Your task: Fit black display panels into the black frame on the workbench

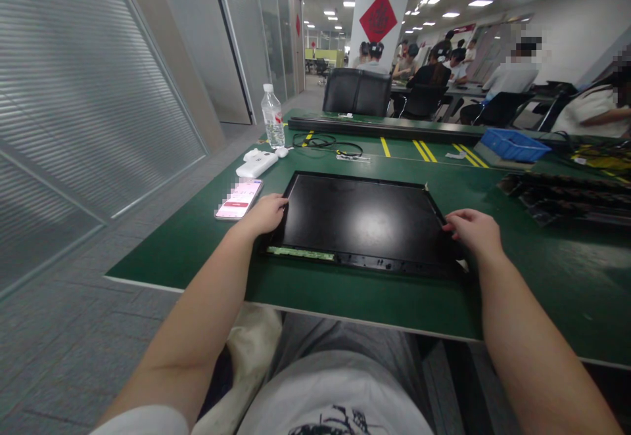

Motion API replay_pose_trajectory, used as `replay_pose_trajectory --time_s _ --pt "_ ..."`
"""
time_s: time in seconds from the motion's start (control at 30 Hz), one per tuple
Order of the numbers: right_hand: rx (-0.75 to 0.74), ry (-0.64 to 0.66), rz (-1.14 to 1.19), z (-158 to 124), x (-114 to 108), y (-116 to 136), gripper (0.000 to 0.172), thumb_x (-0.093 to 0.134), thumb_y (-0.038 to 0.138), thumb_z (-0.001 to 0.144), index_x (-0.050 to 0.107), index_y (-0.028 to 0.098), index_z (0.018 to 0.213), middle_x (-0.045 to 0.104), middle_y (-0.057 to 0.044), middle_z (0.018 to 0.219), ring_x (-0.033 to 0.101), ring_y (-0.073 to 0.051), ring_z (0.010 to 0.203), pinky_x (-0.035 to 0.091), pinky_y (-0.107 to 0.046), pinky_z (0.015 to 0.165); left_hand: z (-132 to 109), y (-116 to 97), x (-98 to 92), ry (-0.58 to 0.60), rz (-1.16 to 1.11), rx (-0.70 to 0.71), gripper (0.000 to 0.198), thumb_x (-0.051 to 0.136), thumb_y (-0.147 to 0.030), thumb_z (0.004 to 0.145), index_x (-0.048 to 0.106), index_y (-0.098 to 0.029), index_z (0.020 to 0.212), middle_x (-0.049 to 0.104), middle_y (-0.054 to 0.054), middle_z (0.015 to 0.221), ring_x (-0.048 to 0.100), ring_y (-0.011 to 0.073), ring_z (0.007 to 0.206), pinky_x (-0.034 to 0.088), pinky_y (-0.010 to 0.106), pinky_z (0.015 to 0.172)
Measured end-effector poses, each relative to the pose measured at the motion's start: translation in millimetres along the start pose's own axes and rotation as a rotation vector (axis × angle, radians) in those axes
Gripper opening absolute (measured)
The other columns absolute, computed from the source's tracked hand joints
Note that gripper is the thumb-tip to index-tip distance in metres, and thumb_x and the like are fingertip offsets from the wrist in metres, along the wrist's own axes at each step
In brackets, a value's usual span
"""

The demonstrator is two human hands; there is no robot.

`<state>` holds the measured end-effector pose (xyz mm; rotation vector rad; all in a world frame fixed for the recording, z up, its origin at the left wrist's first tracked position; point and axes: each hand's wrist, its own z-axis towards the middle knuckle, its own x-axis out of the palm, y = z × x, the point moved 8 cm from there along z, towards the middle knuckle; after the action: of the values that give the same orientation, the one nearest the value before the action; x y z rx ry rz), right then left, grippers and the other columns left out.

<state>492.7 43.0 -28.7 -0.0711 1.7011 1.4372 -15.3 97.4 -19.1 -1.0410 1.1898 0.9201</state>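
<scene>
A black flat display panel [365, 218] lies on the green table [365, 300] in front of me. A green circuit strip [300, 253] runs along the left part of its near edge. My left hand [269, 213] grips the panel's left edge, fingertips on the frame and thumb out of sight. At the opposite side, my right hand [474, 230] is closed with thumb and fingers pinched at the right edge. The undersides of the fingers are partly hidden on both sides.
Left of the panel lie a phone [240, 198], a white device [257, 164] and a water bottle [273, 118]. Behind are black cables [320, 140], long dark bars [384, 127] and a blue bin [515, 144]. Dark strips [547, 195] are stacked right. Several people sit beyond.
</scene>
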Motion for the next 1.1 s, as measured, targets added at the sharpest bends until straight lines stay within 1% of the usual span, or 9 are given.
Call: replay_pose_trajectory --time_s 0.07,0.17,0.23,0.37,0.53,0.63,0.73,0.9,1.1 --pt "-0.003 0.001 0.036 2.5 0.9 -2.6 0.013 0.068 0.029 0.071 0.073 0.020 0.079 0.075 -0.006 0.070 0.057 -0.014 0.048 0.046 -0.027 0.049 0.2 -1.0 0.4 -0.001 0.007 0.002 0.053 0.043 -0.009 0.094 0.074 -0.012 0.137 0.067 0.015 0.149 0.062 0.0285 0.138 0.044 0.036 0.121" --pt "0.030 0.021 0.054 5.8 2.9 -8.3 0.012 0.068 0.027 0.072 0.072 0.020 0.081 0.076 -0.006 0.073 0.056 -0.013 0.048 0.045 -0.026 0.050 0.9 -1.7 2.4 -0.006 0.030 -0.013 0.054 0.043 -0.007 0.093 0.073 -0.009 0.138 0.066 0.016 0.149 0.062 0.0293 0.138 0.043 0.035 0.121" --pt "0.043 0.030 0.044 6.4 3.3 -10.0 0.012 0.067 0.027 0.074 0.072 0.020 0.082 0.077 -0.006 0.075 0.056 -0.013 0.049 0.045 -0.026 0.051 1.4 -1.7 3.7 -0.018 0.045 -0.026 0.054 0.043 -0.007 0.092 0.074 -0.009 0.136 0.066 0.018 0.149 0.062 0.0303 0.137 0.044 0.035 0.121" --pt "0.015 0.018 -0.005 2.8 1.2 -4.9 0.012 0.066 0.029 0.075 0.073 0.021 0.082 0.076 -0.006 0.073 0.058 -0.014 0.050 0.047 -0.027 0.052 1.3 -3.5 4.9 -0.035 0.045 -0.023 0.052 0.042 -0.005 0.091 0.077 -0.011 0.129 0.069 0.017 0.142 0.064 0.0298 0.133 0.046 0.036 0.119" --pt "-0.009 -0.002 -0.071 -4.4 -0.8 4.3 0.011 0.066 0.028 0.074 0.073 0.022 0.080 0.074 -0.004 0.069 0.059 -0.017 0.050 0.050 -0.030 0.056 -3.8 -10.4 3.2 -0.001 0.094 -0.070 0.051 0.040 -0.003 0.093 0.074 -0.010 0.131 0.068 0.019 0.141 0.063 0.0295 0.132 0.050 0.037 0.113" --pt "-0.003 0.001 -0.072 -6.5 -1.1 6.5 0.012 0.065 0.028 0.073 0.073 0.022 0.080 0.075 -0.005 0.070 0.060 -0.018 0.052 0.051 -0.032 0.059 -8.5 -17.3 1.6 0.029 0.151 -0.109 0.051 0.037 -0.003 0.095 0.071 -0.009 0.133 0.065 0.023 0.142 0.064 0.0337 0.127 0.055 0.042 0.104" --pt "0.000 0.003 -0.066 -7.2 -1.3 7.1 0.013 0.065 0.028 0.073 0.073 0.022 0.081 0.075 -0.005 0.071 0.060 -0.018 0.052 0.052 -0.033 0.061 -11.6 -23.7 0.3 0.045 0.192 -0.121 0.051 0.033 -0.005 0.098 0.068 -0.006 0.135 0.063 0.026 0.141 0.064 0.0372 0.125 0.056 0.046 0.099" --pt "-0.017 -0.005 -0.072 -6.3 -1.3 7.2 0.013 0.065 0.029 0.071 0.073 0.022 0.080 0.075 -0.005 0.070 0.060 -0.018 0.052 0.053 -0.033 0.061 -13.6 -26.2 -1.3 0.056 0.204 -0.140 0.051 0.032 -0.005 0.099 0.067 -0.009 0.136 0.062 0.025 0.140 0.063 0.0359 0.125 0.056 0.044 0.097" --pt "-0.018 -0.007 -0.032 -4.7 -0.2 5.6 0.013 0.066 0.029 0.071 0.072 0.022 0.080 0.073 -0.005 0.067 0.061 -0.018 0.053 0.052 -0.031 0.058 -13.2 -25.6 -0.8 0.060 0.218 -0.136 0.049 0.031 -0.005 0.100 0.067 -0.008 0.134 0.063 0.024 0.139 0.063 0.0359 0.125 0.056 0.044 0.097"
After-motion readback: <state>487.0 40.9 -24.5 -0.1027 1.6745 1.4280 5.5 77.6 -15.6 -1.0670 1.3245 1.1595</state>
